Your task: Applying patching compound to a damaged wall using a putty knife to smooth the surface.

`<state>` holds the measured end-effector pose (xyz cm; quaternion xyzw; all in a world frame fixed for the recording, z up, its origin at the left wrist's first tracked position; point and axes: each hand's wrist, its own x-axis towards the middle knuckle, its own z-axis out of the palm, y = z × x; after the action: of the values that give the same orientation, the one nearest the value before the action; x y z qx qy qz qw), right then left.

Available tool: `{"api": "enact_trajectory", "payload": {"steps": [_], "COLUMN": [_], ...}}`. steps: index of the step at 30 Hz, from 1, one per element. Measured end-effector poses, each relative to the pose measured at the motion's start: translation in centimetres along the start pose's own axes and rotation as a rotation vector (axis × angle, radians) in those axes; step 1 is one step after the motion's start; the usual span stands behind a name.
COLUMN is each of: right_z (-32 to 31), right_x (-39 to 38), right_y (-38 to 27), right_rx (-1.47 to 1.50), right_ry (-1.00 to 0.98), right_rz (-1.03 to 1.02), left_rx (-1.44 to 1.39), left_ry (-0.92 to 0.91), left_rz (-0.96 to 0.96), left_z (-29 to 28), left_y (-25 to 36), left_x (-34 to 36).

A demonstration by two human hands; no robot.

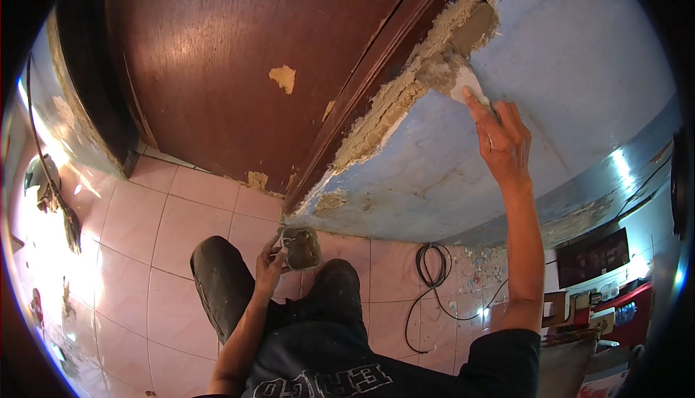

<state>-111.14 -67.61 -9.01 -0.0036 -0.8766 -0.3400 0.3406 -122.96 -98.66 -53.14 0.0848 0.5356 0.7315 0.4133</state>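
My right hand [504,141] is closed round a putty knife [463,79], one finger stretched along its pale blade. The blade, smeared with grey-brown mortar, presses on the rough strip of mortar [376,126] that runs between the brown door frame [340,112] and the blue wall [536,43]. A darker, wetter-looking patch [476,27] lies just above the blade. Low over my knees, my left hand [269,266] grips a small square tub [302,246] by its side. Grey mortar coats the inside of the tub.
A brown door [239,50] with chipped spots fills the upper left. Pink tiles [192,231] cover the floor. A coiled black cable [432,264] lies by the wall's foot, near scattered crumbs. At far right stand a dark screen [594,259] and a cluttered red surface [630,318]. A broom [69,224] is at far left.
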Motion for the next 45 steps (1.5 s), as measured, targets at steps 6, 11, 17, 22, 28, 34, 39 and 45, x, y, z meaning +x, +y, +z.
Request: {"api": "enact_trajectory", "payload": {"steps": [6, 11, 17, 22, 28, 34, 39, 45], "right_z": [-2.5, -6.3, -6.1, -3.4, -2.3, -3.3, -7.7, -8.8], "right_x": [-4.0, -7.6, -2.5, -0.8, 1.1, -2.5, -6.5, -3.8], "right_y": [0.7, -1.2, -4.7, -1.1, 0.7, 2.7, 1.0, -4.3], "right_rx": [-0.066, 0.015, 0.921, 1.023, 0.884, 0.766, 0.757, 0.33], "right_ry": [-0.1, -0.216, -0.327, -0.369, -0.443, -0.427, -0.445, -0.084], "right_rz": [0.02, 0.279, 0.776, 0.802, 0.841, 0.885, 1.013, 0.548], "left_rx": [-0.092, -0.046, -0.071, -0.018, 0.006, 0.0, -0.024, 0.008], "left_ry": [-0.028, -0.058, -0.068, -0.038, -0.036, -0.028, -0.06, -0.07], "left_rz": [0.022, 0.049, 0.052, 0.054, 0.038, 0.011, 0.031, -0.002], "left_z": [0.3, 0.3, -0.5, 0.7, -0.2, 0.0, 0.2, 0.3], "left_y": [0.5, 1.5, 0.5, 1.3, -0.3, -0.4, -0.5, 0.2], "left_x": [-0.3, -1.3, -0.6, -1.2, -0.7, -0.2, 0.1, 0.3]}}
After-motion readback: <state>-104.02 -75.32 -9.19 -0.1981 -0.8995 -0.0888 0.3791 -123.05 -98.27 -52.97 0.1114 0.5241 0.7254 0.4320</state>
